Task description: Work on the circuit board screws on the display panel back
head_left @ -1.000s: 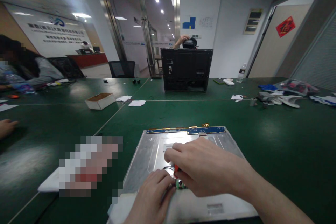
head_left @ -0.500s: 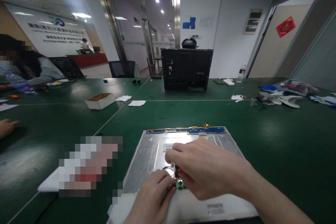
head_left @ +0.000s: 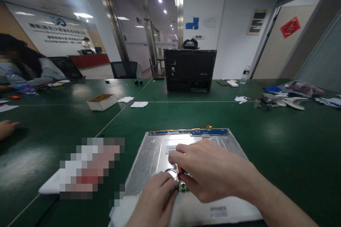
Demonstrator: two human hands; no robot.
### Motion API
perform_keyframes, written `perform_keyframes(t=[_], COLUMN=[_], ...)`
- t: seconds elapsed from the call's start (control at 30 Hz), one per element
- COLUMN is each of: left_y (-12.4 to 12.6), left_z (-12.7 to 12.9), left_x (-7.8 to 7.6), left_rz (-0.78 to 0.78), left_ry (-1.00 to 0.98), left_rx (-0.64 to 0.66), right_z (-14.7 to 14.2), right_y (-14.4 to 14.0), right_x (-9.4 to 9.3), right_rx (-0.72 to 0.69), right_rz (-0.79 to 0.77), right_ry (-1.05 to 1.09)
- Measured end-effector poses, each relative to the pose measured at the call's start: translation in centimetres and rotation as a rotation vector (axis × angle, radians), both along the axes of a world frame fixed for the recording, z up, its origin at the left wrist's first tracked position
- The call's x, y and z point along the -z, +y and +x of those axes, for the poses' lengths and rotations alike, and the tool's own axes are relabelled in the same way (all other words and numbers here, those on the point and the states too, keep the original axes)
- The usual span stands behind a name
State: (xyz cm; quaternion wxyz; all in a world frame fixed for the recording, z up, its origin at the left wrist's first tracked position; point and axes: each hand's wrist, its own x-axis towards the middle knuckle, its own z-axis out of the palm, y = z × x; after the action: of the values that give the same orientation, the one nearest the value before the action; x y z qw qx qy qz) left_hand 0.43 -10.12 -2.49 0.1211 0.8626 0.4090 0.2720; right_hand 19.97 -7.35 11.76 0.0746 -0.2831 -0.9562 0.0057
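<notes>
A flat metal-backed display panel [head_left: 141, 163] lies in front of me, with a narrow blue circuit board [head_left: 181, 132] along its far edge. My right hand [head_left: 197, 170] is closed from above around a screwdriver [head_left: 181, 170], whose orange and black handle shows between the fingers; its tip is hidden. Under it, a small green circuit board [head_left: 183, 186] sits on the panel, partly covered by the hands. The fingers of my left hand [head_left: 157, 193] are closed at the board's left edge, close to the right hand's fingers.
Beyond the panel stands a black monitor housing [head_left: 190, 71]. An open white box [head_left: 102, 102] and paper scraps [head_left: 139, 104] lie left of it. Loose parts [head_left: 274, 99] and a bottle [head_left: 245, 74] are at the right. A co-worker's hand [head_left: 7, 129] rests at the left.
My right hand has turned slightly around the screwdriver, and the orange handle sits at a slightly different angle. My left hand stays in place.
</notes>
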Motion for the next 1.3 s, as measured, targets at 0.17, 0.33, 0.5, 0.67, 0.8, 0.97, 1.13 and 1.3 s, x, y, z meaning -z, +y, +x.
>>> perform_keyframes(t=[0.17, 0.33, 0.5, 0.67, 0.8, 0.97, 1.13, 1.3], left_y=[0.02, -0.01, -0.13, -0.21, -0.11, -0.07, -0.09, -0.07], left_z=[0.10, 0.19, 0.16, 0.22, 0.31, 0.22, 0.03, 0.00], left_x=[-0.22, -0.42, -0.39, -0.56, -0.62, -0.38, -0.14, -0.14], left_rz=[-0.008, 0.017, 0.022, 0.017, 0.001, 0.019, 0.042, 0.024], left_ry=[0.004, -0.013, -0.018, -0.022, -0.014, -0.010, -0.026, -0.007], left_rx=[0.004, 0.000, -0.014, -0.017, -0.012, -0.028, -0.034, -0.026], right_z=[-0.18, -0.32, -0.31, -0.16, -0.10, -0.25, -0.41, -0.32], right_y=[-0.01, 0.10, 0.10, -0.12, -0.08, 0.19, 0.05, -0.28], right_x=[-0.05, 0.08, 0.02, -0.16, -0.04, 0.02, -0.20, -0.44], right_rx=[0.005, 0.036, 0.041, -0.008, -0.028, 0.008, 0.038, -0.001], right_rz=[0.007, 0.000, -0.009, 0.005, 0.029, 0.021, -0.021, -0.012], right_ry=[-0.005, -0.016, -0.005, 0.003, 0.014, 0.010, -0.027, -0.025])
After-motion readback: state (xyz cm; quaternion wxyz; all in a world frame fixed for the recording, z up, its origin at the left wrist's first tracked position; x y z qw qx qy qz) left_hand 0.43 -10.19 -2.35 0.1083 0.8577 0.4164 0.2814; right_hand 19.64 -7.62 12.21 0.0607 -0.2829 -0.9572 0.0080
